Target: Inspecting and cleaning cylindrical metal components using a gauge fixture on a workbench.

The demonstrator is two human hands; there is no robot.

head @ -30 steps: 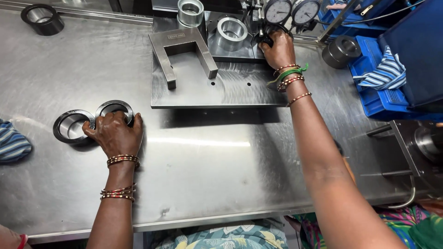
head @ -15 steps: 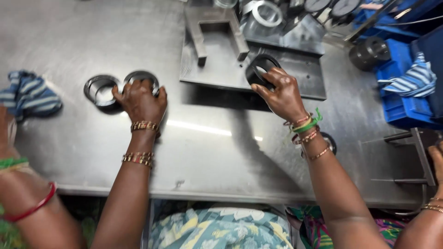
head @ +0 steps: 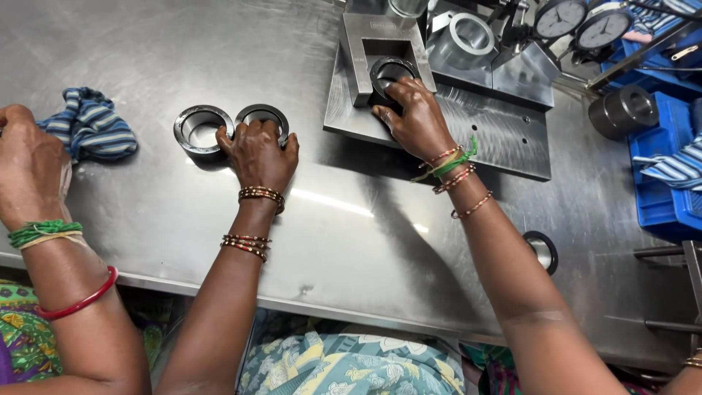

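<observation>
Steel table (head: 351,241): my right hand (head: 417,121) grips a dark ring (head: 390,73) inside the fixture (head: 380,51); left hand (head: 257,153) grips another ring (head: 262,115); tilted seating could jam it

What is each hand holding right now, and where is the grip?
The right hand grips a dark metal ring by its near rim, in the steel block's slot. The left hand rests on another ring's near edge, on the table.

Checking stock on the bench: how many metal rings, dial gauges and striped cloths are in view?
Metal rings: 5
Dial gauges: 2
Striped cloths: 2
Total: 9
</observation>
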